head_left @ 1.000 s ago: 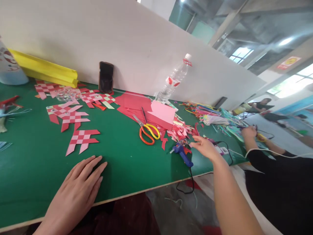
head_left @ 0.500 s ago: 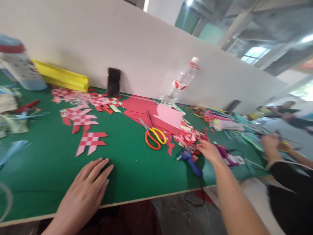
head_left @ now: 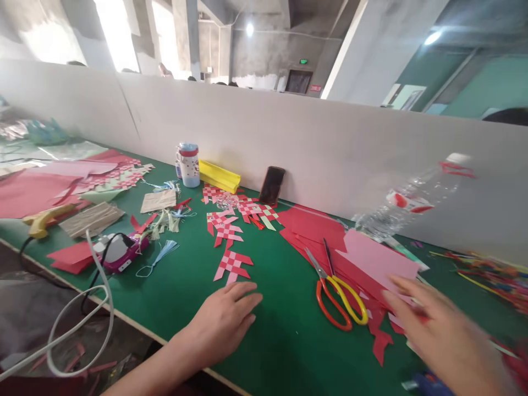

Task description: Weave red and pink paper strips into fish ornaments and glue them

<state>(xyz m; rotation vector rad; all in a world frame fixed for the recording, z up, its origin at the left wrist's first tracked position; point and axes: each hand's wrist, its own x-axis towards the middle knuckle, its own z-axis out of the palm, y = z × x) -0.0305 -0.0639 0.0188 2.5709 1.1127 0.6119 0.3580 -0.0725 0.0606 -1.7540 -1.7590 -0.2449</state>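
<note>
My left hand (head_left: pixel 229 319) rests on the green table with its fingers stretched out, holding nothing. Just beyond its fingertips lies a woven red-and-pink paper fish (head_left: pixel 233 264), and more woven paper pieces (head_left: pixel 225 226) lie behind it. My right hand (head_left: pixel 445 335), smeared by motion, hovers over paper scraps (head_left: pixel 381 338) beside a pink sheet (head_left: pixel 377 258). Its thumb and fingers look apart, with no held thing visible. Scissors (head_left: pixel 338 297) with one orange and one yellow handle lie left of it, on red paper (head_left: pixel 315 228). A blue glue gun (head_left: pixel 431 385) shows partly below the right hand.
A clear bottle (head_left: pixel 416 201) leans at the white partition (head_left: pixel 330 143), as does a phone (head_left: pixel 272 184). Left of them are a yellow folded piece (head_left: pixel 218 176) and a cup (head_left: pixel 190 165). Tassels (head_left: pixel 163 253), a power strip (head_left: pixel 127 253), a yellow glue gun (head_left: pixel 47 217) and looped white cable (head_left: pixel 109 308) lie left.
The view has swung left, bringing the table's left side into sight and the co-worker's arms out of it. My right hand has moved from the scraps by the blue glue gun toward the pink sheet.
</note>
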